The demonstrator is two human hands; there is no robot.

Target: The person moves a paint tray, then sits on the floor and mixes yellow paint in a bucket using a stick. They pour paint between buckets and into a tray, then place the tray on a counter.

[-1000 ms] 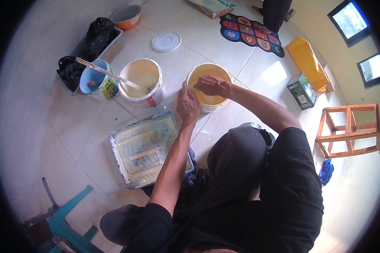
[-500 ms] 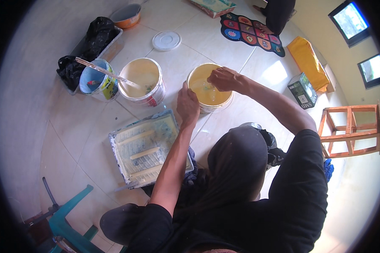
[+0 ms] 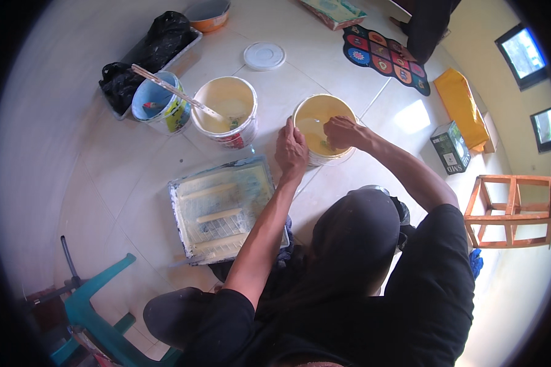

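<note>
A white paint bucket (image 3: 337, 160) with pale yellow liquid inside stands on the floor in front of me. My left hand (image 3: 292, 147) grips its left side at the rim, the thumb up by the edge. Over the right part of the opening, my right hand (image 3: 343, 133) is closed in a fist, knuckles up. Whatever its fingers hold is hidden beneath them. Left of my left forearm lies a paint tray (image 3: 183, 223) with a ribbed bottom, smeared with cream paint.
A second paint bucket (image 3: 245, 133) holds a long stick (image 3: 165, 84); beside it stands a blue-lined bucket (image 3: 177, 119). Behind are black plastic bags (image 3: 165, 43), an orange basin (image 3: 213, 23) and a white lid (image 3: 264, 56). A box (image 3: 450, 147) and wooden stool (image 3: 508, 211) stand right. Another person (image 3: 428, 27) is beyond.
My right fist has moved nearer to me over the bucket's opening. My left hand keeps its grip at the rim. The whole view has shifted, so the floor things appear further right.
</note>
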